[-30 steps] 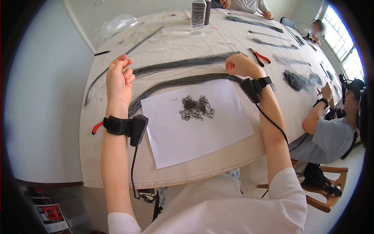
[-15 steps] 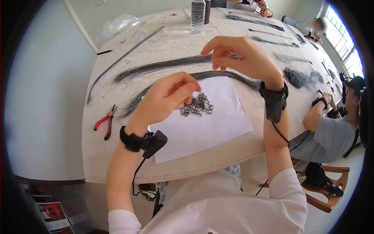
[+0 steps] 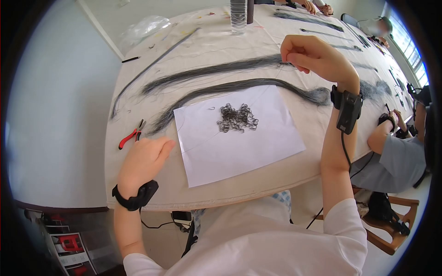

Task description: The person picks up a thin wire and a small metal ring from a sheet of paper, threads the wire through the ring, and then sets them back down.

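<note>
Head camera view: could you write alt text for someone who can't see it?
Above a cloth-covered table, a person's right hand, fingers bunched, is by long bundles of dark strands; the left hand is beside red-and-black pliers. Between the hands, white paper holds a pile of small dark curls.

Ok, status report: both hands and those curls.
Left hand low, by the pliers. Right hand raised, fingers curled in, by upper bundle. Dark curls on white paper, neither hand over them.

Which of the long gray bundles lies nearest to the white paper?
The arched bundle along the far edge of the paper; the others lie farther away.
</note>
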### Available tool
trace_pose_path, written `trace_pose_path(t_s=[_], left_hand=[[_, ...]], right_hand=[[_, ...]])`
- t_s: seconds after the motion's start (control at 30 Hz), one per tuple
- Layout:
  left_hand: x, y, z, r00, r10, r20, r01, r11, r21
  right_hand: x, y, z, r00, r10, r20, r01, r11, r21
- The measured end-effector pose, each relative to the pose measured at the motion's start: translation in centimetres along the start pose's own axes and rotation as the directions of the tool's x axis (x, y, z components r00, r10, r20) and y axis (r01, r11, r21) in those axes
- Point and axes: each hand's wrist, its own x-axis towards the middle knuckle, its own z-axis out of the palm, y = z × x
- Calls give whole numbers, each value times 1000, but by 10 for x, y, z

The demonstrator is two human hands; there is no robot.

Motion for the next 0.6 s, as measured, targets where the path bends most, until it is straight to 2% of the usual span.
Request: trace_pose_path(t_s=[0.07,0.1,0.17,0.2,0.27,0.3,0.37,0.4,0.47,0.5,0.53,0.57,0.6], left_hand=[[10,-3,8,969,157,-190,-110,966,235],[17,1,11,969,155,-192,-108,966,235],[32,11,16,886,301,-353,-221,942,251],[36,9,17,887,296,-355,-215,944,249],[39,4,17,960,275,-60,-245,921,302],[35,3,15,962,267,-63,-236,922,307],[25,2,10,980,170,102,-186,967,176],[24,2,8,981,164,106,-181,966,184],[19,4,7,993,108,-57,-102,989,105],[21,5,8,993,103,-55,-97,989,108],[30,9,9,977,162,-136,-154,986,64],[39,14,11,951,218,-218,-218,976,23],[49,20,14,950,223,-219,-224,974,21]], right_hand=[[0,-6,-1,997,-16,74,23,995,-96],[0,-10,-1,997,-18,75,25,995,-96],[-2,-14,-2,994,20,108,-2,986,-165],[-3,-6,-2,994,16,112,3,987,-163],[-5,18,-7,980,-198,-25,193,973,-130],[-9,25,-13,978,-206,-25,202,972,-124],[-16,22,-24,993,-45,-113,45,999,4],[-17,21,-24,982,-130,-137,140,988,68],[-20,20,-26,986,-94,-134,104,992,69],[-20,20,-26,990,-58,-127,65,996,54],[-16,22,-19,963,-230,-137,243,966,85],[-14,16,-16,964,-229,-138,242,967,82],[-13,8,-12,966,-231,-111,237,971,38]])
